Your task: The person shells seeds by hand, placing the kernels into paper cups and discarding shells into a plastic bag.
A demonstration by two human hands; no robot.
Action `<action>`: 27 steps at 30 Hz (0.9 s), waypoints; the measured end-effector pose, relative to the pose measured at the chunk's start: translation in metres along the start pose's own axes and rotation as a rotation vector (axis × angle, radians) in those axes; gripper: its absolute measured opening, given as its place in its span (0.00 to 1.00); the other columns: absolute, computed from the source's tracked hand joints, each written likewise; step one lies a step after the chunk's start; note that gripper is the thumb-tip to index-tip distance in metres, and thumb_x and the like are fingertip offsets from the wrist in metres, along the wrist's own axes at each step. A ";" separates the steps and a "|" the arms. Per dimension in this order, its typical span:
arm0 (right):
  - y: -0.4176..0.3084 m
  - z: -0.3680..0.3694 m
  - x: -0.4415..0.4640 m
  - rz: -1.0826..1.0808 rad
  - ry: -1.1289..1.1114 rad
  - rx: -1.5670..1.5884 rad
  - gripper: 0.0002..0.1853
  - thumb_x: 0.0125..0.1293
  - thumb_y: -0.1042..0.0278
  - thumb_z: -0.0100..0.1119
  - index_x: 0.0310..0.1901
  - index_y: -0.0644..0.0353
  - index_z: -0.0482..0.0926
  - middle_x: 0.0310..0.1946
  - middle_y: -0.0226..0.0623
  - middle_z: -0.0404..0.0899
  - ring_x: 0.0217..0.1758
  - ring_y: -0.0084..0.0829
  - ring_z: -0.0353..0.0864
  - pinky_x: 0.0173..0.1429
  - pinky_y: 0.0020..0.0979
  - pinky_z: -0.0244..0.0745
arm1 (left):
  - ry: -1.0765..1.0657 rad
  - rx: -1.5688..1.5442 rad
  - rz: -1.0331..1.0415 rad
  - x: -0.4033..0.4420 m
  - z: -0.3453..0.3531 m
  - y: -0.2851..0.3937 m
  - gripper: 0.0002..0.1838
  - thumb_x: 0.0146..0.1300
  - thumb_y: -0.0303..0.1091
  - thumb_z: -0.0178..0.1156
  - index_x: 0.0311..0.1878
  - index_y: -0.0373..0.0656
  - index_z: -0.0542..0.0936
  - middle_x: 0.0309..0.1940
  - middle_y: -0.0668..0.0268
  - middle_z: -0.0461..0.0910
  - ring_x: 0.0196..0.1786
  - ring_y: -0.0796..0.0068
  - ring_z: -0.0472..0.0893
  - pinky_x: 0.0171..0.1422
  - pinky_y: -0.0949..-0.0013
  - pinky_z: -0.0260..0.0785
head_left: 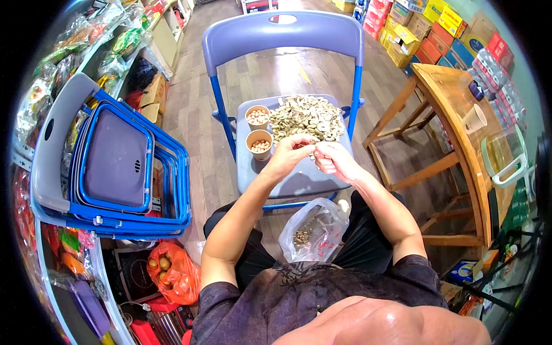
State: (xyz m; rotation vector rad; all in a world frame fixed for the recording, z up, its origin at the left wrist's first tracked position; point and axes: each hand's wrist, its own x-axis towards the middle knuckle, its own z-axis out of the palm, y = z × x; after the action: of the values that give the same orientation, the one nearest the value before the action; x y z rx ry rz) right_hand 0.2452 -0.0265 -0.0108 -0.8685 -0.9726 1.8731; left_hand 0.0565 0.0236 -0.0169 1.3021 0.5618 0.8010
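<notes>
Your left hand (292, 152) and right hand (335, 161) meet above the chair seat (261, 179). A small nut (313, 143) sits at your left fingertips, which pinch it; your right fingers are curled together just beside it, their grip on it too small to tell. The shell pile (307, 116) lies just beyond, with two nut-filled cups (260, 150) to the left.

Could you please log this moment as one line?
left hand, right hand: fingers close together above chair seat | pod heap: on seat | two cups: beside heap, holding kernels
</notes>
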 end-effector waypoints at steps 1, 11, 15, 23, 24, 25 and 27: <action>0.000 0.000 0.000 -0.001 0.003 0.002 0.16 0.74 0.53 0.51 0.32 0.55 0.71 0.18 0.16 0.56 0.18 0.12 0.49 0.20 0.19 0.43 | -0.002 -0.005 0.008 0.000 0.001 0.000 0.10 0.66 0.32 0.62 0.48 0.39 0.81 0.38 0.73 0.80 0.41 0.85 0.75 0.47 0.77 0.69; -0.002 -0.003 -0.001 0.068 0.051 -0.002 0.18 0.74 0.50 0.51 0.29 0.52 0.70 0.17 0.16 0.55 0.17 0.12 0.48 0.20 0.20 0.41 | 0.035 0.303 0.093 0.004 0.001 -0.008 0.07 0.64 0.27 0.63 0.44 0.38 0.82 0.37 0.71 0.83 0.39 0.85 0.79 0.46 0.77 0.72; 0.000 -0.002 0.001 0.079 0.058 0.014 0.18 0.73 0.50 0.52 0.28 0.52 0.69 0.16 0.16 0.54 0.17 0.12 0.48 0.20 0.20 0.41 | 0.041 0.285 0.089 0.003 0.001 -0.008 0.07 0.64 0.27 0.63 0.44 0.38 0.82 0.37 0.71 0.83 0.39 0.85 0.78 0.45 0.77 0.72; 0.002 -0.001 0.005 0.110 0.032 0.027 0.18 0.73 0.50 0.53 0.29 0.52 0.69 0.16 0.16 0.54 0.17 0.12 0.48 0.20 0.20 0.41 | 0.039 0.381 0.089 0.000 0.002 -0.006 0.02 0.65 0.24 0.60 0.38 0.37 0.78 0.33 0.70 0.82 0.37 0.86 0.78 0.42 0.79 0.71; 0.002 0.000 0.005 0.116 0.034 0.020 0.18 0.73 0.50 0.53 0.29 0.52 0.69 0.16 0.16 0.54 0.17 0.12 0.48 0.20 0.20 0.41 | 0.039 0.381 0.089 -0.001 0.003 -0.005 0.02 0.65 0.24 0.60 0.38 0.37 0.78 0.33 0.70 0.82 0.37 0.86 0.78 0.42 0.79 0.71; 0.002 0.000 0.005 0.117 0.034 0.021 0.18 0.73 0.50 0.53 0.29 0.52 0.69 0.16 0.16 0.54 0.17 0.12 0.48 0.20 0.20 0.41 | 0.056 0.420 0.106 -0.003 0.005 -0.003 0.01 0.64 0.24 0.60 0.37 0.37 0.78 0.32 0.70 0.81 0.36 0.86 0.77 0.40 0.79 0.70; 0.002 0.000 0.005 0.119 0.025 0.021 0.18 0.72 0.50 0.53 0.29 0.53 0.70 0.17 0.16 0.54 0.17 0.13 0.48 0.20 0.19 0.41 | 0.074 0.459 0.122 -0.005 0.006 -0.001 0.01 0.64 0.24 0.59 0.36 0.37 0.77 0.31 0.70 0.81 0.35 0.87 0.77 0.39 0.79 0.69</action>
State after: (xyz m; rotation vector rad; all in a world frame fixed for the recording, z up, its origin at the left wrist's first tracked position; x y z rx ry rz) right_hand 0.2421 -0.0224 -0.0134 -0.9532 -0.9022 1.9642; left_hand 0.0582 0.0163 -0.0168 1.7452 0.7605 0.8527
